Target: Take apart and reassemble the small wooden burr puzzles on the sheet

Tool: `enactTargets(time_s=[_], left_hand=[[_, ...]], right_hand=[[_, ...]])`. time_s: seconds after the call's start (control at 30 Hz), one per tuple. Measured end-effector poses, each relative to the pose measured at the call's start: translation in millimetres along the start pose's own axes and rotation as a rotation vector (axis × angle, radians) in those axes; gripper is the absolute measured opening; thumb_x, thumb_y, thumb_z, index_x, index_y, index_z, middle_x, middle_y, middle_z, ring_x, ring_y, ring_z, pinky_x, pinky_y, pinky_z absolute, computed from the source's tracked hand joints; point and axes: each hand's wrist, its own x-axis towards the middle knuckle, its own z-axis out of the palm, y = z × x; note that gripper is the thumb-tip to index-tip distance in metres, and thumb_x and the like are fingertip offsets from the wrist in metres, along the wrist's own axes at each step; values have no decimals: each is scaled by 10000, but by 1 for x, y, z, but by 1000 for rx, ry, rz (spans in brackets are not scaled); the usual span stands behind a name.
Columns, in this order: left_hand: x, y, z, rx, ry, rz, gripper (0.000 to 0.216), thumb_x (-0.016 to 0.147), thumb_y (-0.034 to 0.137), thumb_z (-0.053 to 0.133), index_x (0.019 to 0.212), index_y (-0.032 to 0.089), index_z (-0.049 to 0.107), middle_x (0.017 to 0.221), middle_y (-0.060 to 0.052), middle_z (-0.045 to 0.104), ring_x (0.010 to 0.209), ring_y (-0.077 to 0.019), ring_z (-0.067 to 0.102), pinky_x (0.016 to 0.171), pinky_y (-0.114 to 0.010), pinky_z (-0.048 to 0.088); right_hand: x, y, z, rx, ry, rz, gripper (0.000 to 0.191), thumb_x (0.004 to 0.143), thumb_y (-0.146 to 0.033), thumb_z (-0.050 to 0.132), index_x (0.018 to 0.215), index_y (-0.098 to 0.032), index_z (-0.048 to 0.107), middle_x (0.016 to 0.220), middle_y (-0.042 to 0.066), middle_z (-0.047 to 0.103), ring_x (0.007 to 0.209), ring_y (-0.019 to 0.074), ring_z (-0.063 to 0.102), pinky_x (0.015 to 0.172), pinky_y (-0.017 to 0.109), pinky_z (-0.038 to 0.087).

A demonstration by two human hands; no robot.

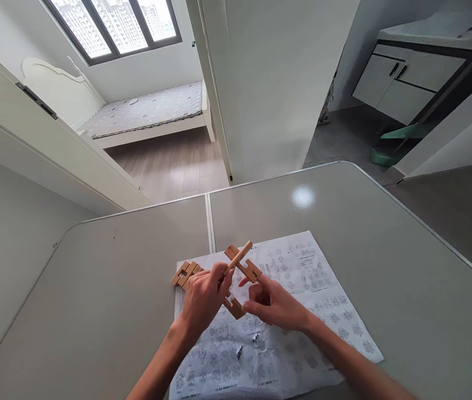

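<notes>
My left hand (205, 291) is closed with its thumb and fingers on a slim wooden stick (242, 254), which points up and to the right. Crossing that stick is a notched wooden puzzle piece (252, 271) with a black mark near its end. My right hand (277, 303) has its index finger against the marked end, its thumb apart and other fingers partly curled. Near the right thumb tip lies another notched wooden block (235, 308), partly hidden by my left hand. Several more wooden pieces (185, 273) lie close together just beyond my left hand.
Under my hands is a creased paper sheet (319, 316) printed with small diagrams. It rests on a grey table (386, 266) with a pale rim and a seam. Past the table are a door (277, 83), a bed (152, 108) and a white cabinet (411, 78).
</notes>
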Motion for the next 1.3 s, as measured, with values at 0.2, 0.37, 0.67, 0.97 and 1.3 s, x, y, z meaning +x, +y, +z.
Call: enactTargets(time_s=[0.2, 0.37, 0.67, 0.97, 1.3], left_hand=[[4, 9, -2, -92, 22, -96, 151, 1059, 307, 490, 938, 232, 542, 534, 82, 652, 453, -123, 609, 553, -225, 416], [10, 18, -10, -299, -37, -281, 186, 1063, 375, 466, 954, 240, 533, 598, 77, 674, 471, -122, 653, 545, -214, 459], [20, -12, -24, -628, 119, -515, 337, 1023, 540, 523, 999, 210, 586, 672, 28, 669, 564, -141, 657, 585, -251, 533], [-7, -25, -4, -892, -91, -552, 406, 987, 585, 578, 1050, 187, 631, 671, 31, 627, 534, -129, 609, 541, -250, 518], [-19, -23, 5, -905, -187, -580, 438, 991, 597, 564, 1049, 170, 643, 720, 4, 617, 617, -138, 565, 573, -238, 448]], right_hand=[[-2, -7, 7, -312, -92, -82, 226, 897, -258, 743, 790, -206, 551, 636, -96, 350, 554, 89, 320, 536, 252, 274], [-3, -9, 6, -304, -109, -154, 353, 972, -235, 609, 715, -223, 367, 647, -82, 308, 566, 96, 284, 539, 263, 243], [-4, -13, -2, 45, -220, -119, 386, 1058, -514, 519, 904, -177, 629, 598, -64, 439, 509, 100, 365, 533, 257, 322], [-2, -4, -13, 312, -94, -103, 422, 1064, -559, 506, 958, -165, 613, 601, -56, 498, 432, 75, 311, 447, 242, 258], [-1, -6, -13, 311, -59, -62, 440, 1045, -589, 528, 937, -168, 590, 572, -66, 491, 424, 65, 284, 439, 238, 229]])
